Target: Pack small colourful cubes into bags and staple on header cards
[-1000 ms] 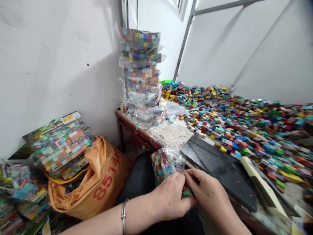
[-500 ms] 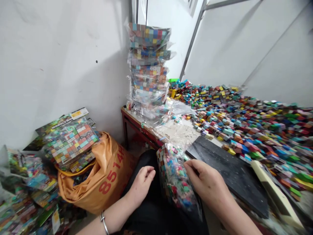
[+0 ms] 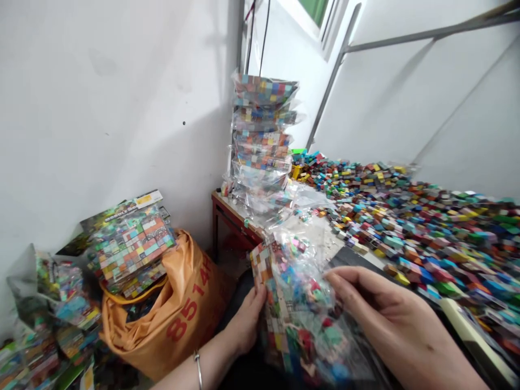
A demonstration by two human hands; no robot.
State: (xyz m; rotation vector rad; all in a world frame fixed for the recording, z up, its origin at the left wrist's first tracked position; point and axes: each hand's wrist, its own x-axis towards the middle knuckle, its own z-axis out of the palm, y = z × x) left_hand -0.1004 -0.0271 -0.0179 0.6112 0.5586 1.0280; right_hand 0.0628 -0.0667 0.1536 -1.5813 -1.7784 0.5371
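In front of my lap is a clear plastic bag of small colourful pieces [image 3: 312, 309], with a slab of mosaic-like coloured blocks [image 3: 274, 309] along its left side. My left hand [image 3: 247, 317] grips the slab's left edge; the fingers behind it are partly hidden. At the other side my right hand [image 3: 390, 314] pinches the bag's clear film between thumb and forefinger. The bag is tilted and slightly blurred.
An orange sack [image 3: 182, 309] printed with red digits stands at the left, with packed block sets [image 3: 136, 241] on top. More bagged sets [image 3: 60, 309] lie beside it. A tall stack of bagged slabs [image 3: 264, 146] and a heap of loose blocks [image 3: 406, 211] occupy the table [image 3: 233, 214].
The bag has come up nearer the camera. My left hand, earlier apart from it, has moved onto its left edge. My right hand still pinches the film. The view has shifted.
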